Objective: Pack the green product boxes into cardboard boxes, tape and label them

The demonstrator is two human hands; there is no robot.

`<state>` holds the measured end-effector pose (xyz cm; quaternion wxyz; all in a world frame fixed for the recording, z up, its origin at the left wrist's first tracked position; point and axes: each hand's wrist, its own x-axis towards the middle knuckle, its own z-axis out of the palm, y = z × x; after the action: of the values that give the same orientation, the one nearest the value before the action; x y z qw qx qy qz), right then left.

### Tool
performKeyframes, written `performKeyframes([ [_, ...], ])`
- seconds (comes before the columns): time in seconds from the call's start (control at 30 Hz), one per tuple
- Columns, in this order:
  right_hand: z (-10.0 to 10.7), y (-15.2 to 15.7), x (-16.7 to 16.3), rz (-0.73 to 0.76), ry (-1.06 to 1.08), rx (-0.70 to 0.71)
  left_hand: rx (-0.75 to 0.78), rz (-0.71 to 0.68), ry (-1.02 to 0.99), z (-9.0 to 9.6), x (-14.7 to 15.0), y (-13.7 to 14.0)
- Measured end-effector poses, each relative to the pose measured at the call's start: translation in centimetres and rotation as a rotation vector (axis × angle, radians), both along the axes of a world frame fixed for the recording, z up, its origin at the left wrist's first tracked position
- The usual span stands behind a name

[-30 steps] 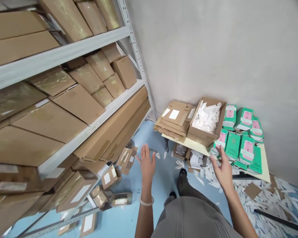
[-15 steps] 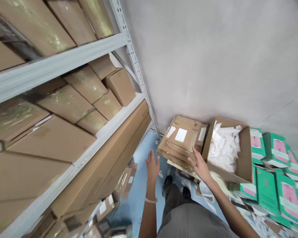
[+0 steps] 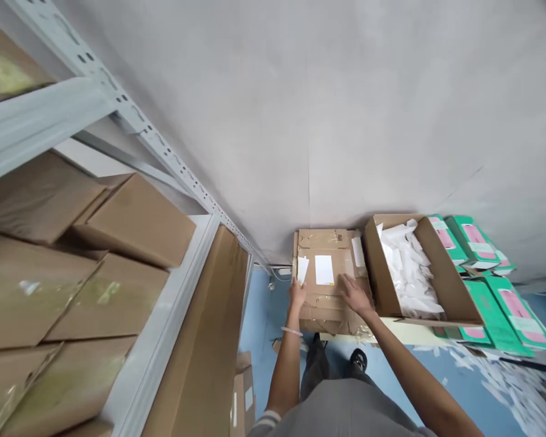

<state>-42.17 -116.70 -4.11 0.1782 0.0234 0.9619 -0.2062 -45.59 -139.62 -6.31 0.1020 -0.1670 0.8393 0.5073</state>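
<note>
Evidently, contact appears made but nothing lifted: the cardboard stack [image 3: 323, 301] lies flat at the desk's [image 3: 407, 331] left end, right hand [image 3: 357, 297] spread open atop, left hand [image 3: 296, 295] at its left edge, grip unclear.

The left arm [image 3: 284, 379] reaches forward, its wrist [image 3: 292, 325] roughly in line, and the left grip [image 3: 297, 297] points ahead with the fingers too small to read clearly. The right arm [image 3: 407, 376] slants inward across the front of the torso [image 3: 341, 409], ending in the right grip [image 3: 357, 297], back upward, fingers parted and loosely extended forward and leftward. Both grips sit near each other without touching.
</note>
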Motion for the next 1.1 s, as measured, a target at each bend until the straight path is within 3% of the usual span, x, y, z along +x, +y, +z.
performKeyframes([
  [0.1,-0.9,-1.1,0.2,0.102,-0.033,0.045,-0.012,0.073,-0.070,-0.7,-0.7,-0.2],
  [0.27,-1.5,-2.5,0.5,0.051,0.000,0.087,0.058,0.126,-0.045,-0.1,-1.5,-0.5],
  [0.6,1.2,-4.0,-0.2,0.036,0.247,-0.084,0.310,-0.030,0.076,4.5,-2.7,1.8],
  [0.73,2.7,-4.4,0.1,-0.127,0.281,-0.108,0.452,-0.130,0.148,7.3,-2.5,3.7],
  [0.83,4.2,-3.6,0.6,-0.252,0.335,-0.143,0.533,-0.256,0.090,8.9,-2.4,4.2],
  [1.0,7.9,0.0,1.1,-0.519,0.474,-0.243,0.429,-0.260,0.052,9.6,-2.4,2.9],
  [1.1,10.7,2.1,1.7,-0.643,0.510,-0.415,0.304,-0.249,0.127,9.6,-2.5,1.9],
])
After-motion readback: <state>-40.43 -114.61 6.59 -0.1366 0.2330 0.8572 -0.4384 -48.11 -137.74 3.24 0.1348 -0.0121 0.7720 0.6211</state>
